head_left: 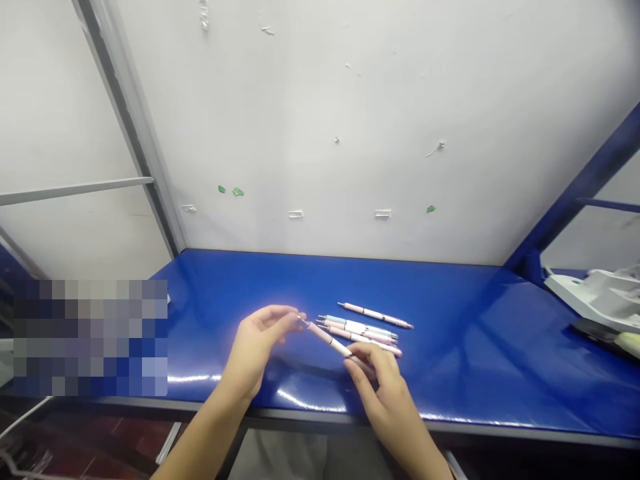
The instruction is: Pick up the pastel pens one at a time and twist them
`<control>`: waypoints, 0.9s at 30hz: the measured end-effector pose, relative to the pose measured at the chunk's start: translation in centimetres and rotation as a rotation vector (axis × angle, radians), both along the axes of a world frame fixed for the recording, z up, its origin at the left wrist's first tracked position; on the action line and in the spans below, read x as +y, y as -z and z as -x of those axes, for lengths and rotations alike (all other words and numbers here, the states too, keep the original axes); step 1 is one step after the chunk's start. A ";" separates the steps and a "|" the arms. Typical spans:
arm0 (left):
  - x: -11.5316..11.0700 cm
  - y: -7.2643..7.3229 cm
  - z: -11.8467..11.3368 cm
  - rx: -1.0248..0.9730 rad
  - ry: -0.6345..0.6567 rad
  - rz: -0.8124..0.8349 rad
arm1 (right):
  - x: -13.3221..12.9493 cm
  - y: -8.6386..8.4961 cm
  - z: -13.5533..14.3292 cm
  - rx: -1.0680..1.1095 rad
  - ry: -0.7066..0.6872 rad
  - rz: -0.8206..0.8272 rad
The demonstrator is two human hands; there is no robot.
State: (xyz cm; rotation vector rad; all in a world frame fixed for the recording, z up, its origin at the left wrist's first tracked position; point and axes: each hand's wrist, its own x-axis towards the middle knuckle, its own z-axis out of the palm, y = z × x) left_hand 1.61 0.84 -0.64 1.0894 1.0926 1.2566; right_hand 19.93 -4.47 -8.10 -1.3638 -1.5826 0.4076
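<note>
Held pen: slim pink-and-white plastic pen [330, 340] spans both hands above the glossy blue tabletop [475, 333].
Left hand [257, 347]: fingertips pinched on its tip at 10 o'clock.
Right hand [387, 393]: fingers closed around its rear at 4 o'clock.
Loose pastel pens [367, 327]: just beyond, at 1 o'clock.

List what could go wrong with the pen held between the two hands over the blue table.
1. The pink pen is pinched only at its ends, by the left hand and the right hand; it could slip onto the blue table.
2. It hangs right beside the loose pens; a drop could scatter them.
</note>
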 end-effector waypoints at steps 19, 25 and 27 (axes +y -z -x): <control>-0.9 0.4 -1.5 0.077 -0.017 -0.017 | -0.3 -0.4 0.4 0.025 -0.033 -0.280; -1.2 0.2 -1.3 0.221 -0.051 -0.167 | -0.5 -0.7 0.5 -0.033 -0.025 -0.183; -1.3 0.1 -1.3 0.253 -0.063 -0.198 | -0.5 -1.0 0.4 -0.082 -0.014 -0.139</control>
